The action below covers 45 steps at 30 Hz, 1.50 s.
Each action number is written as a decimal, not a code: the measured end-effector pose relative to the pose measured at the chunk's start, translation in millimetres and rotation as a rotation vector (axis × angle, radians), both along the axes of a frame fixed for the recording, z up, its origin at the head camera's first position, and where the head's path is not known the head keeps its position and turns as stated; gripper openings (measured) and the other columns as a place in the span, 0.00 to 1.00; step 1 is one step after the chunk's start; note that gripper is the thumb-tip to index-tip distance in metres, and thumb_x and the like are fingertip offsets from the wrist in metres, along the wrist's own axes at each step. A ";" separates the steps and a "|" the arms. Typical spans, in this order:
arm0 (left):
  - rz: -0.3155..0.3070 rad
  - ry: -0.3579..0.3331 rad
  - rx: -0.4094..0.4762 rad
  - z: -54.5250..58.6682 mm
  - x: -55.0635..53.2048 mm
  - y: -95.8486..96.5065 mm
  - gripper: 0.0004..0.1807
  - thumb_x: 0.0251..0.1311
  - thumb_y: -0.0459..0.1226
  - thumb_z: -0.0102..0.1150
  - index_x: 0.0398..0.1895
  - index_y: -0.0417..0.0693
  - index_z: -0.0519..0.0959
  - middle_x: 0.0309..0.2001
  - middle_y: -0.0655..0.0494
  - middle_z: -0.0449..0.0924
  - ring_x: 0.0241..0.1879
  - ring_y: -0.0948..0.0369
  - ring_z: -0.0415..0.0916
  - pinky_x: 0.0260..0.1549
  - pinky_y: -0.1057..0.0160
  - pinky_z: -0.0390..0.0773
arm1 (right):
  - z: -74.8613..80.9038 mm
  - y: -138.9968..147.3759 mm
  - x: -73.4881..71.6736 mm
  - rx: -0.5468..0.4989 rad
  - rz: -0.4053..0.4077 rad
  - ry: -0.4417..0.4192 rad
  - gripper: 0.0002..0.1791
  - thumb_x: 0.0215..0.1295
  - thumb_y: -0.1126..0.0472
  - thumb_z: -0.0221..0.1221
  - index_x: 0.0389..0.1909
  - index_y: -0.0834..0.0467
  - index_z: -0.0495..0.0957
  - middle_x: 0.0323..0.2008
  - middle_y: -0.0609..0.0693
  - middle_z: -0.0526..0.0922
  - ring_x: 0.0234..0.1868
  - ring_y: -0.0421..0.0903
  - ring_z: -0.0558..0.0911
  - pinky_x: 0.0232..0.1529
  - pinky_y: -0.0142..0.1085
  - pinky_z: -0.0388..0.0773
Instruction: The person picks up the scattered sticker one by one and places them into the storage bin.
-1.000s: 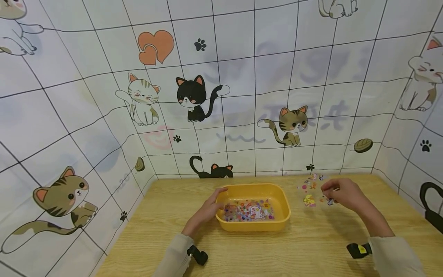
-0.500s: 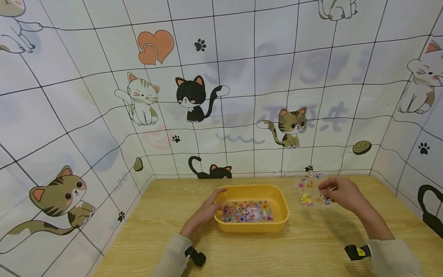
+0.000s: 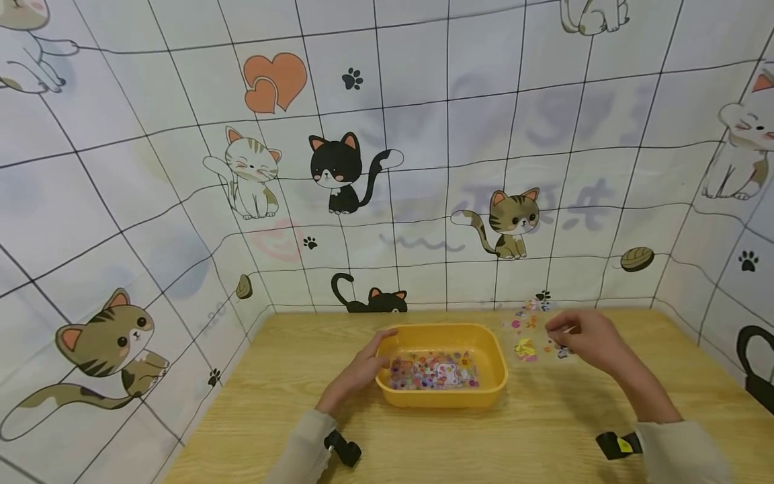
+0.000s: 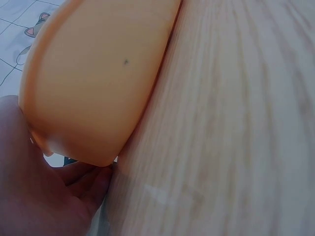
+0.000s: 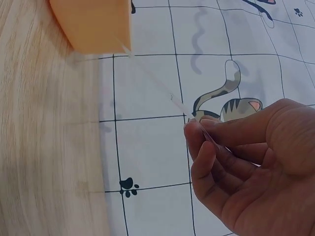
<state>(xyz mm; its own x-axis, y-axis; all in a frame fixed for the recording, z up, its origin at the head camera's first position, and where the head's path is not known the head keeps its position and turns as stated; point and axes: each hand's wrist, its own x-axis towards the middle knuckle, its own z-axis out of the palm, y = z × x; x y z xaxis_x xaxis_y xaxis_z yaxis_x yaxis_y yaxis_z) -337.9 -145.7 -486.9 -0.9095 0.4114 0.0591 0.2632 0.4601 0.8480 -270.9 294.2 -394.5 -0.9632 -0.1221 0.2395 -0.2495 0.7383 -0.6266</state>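
Note:
A yellow plastic basin (image 3: 444, 399) stands on the wooden table; colourful sticker sheets (image 3: 423, 372) lie flat on its bottom. My left hand (image 3: 361, 368) grips the basin's left end, thumb at the rim and fingers round the outside, as the left wrist view also shows on the basin wall (image 4: 98, 78). To the right of the basin, my right hand (image 3: 592, 339) pinches a clear sticker sheet (image 3: 525, 349) with small coloured figures by its right side. The right wrist view shows that thin sheet (image 5: 170, 94) almost edge-on, between thumb and fingers, raised off the table.
A light wooden table (image 3: 290, 423) runs under everything. White cloth walls (image 3: 411, 134) with black grid lines and cartoon cats enclose the back and both sides. A black strap-like loop (image 3: 756, 356) hangs at the right edge. Each wrist wears a small black device (image 3: 343, 448).
My right hand has moved slightly left with the clear sticker sheet, bringing it nearer the basin. My left hand keeps its grip on the basin, which stays in place.

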 end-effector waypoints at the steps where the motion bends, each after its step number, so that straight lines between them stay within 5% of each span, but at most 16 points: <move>1: 0.000 0.001 0.001 -0.8 0.2 -0.5 0.38 0.64 0.33 0.47 0.79 0.63 0.60 0.83 0.49 0.52 0.81 0.44 0.51 0.69 0.39 0.62 | 0.4 -2.1 0.2 0.003 -0.003 0.002 0.11 0.69 0.66 0.62 0.47 0.66 0.85 0.43 0.62 0.87 0.36 0.46 0.85 0.29 0.36 0.79; 17: 0.008 -0.019 0.013 -1.6 -1.0 -2.9 0.38 0.64 0.34 0.48 0.79 0.64 0.60 0.83 0.48 0.52 0.81 0.43 0.49 0.72 0.36 0.59 | 34.6 -35.9 -4.5 0.014 0.039 0.003 0.10 0.70 0.64 0.61 0.48 0.63 0.85 0.43 0.59 0.87 0.37 0.45 0.84 0.30 0.39 0.78; 30: 0.003 -0.014 0.012 -0.1 -1.7 -3.7 0.38 0.63 0.34 0.48 0.79 0.64 0.60 0.83 0.50 0.51 0.82 0.44 0.48 0.73 0.36 0.58 | 52.6 -93.2 -17.5 0.002 0.178 0.018 0.08 0.71 0.66 0.59 0.45 0.62 0.85 0.43 0.59 0.88 0.34 0.43 0.84 0.32 0.39 0.79; 36: 0.004 -0.011 0.014 0.9 -1.1 -3.0 0.38 0.63 0.33 0.47 0.79 0.63 0.60 0.83 0.49 0.51 0.82 0.43 0.48 0.73 0.35 0.58 | 48.9 -127.1 -25.7 0.004 0.304 -0.005 0.10 0.71 0.66 0.58 0.46 0.64 0.85 0.41 0.57 0.88 0.33 0.43 0.84 0.33 0.38 0.79; 45: 0.012 -0.001 0.004 -0.5 -0.6 1.0 0.38 0.64 0.33 0.48 0.79 0.61 0.60 0.83 0.47 0.52 0.81 0.41 0.48 0.73 0.33 0.55 | 25.4 -162.4 -41.7 -0.109 0.466 -0.150 0.13 0.74 0.67 0.55 0.47 0.67 0.86 0.42 0.58 0.88 0.31 0.45 0.81 0.30 0.39 0.81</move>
<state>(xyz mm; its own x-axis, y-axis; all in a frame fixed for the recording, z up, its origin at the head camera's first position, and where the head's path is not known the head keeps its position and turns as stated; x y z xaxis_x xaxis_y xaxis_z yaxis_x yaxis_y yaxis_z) -338.6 -144.7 -487.4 -0.9145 0.4001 0.0597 0.2565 0.4595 0.8503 -312.7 131.9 -369.1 -0.8368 -0.5300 0.1375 -0.4383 0.4980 -0.7482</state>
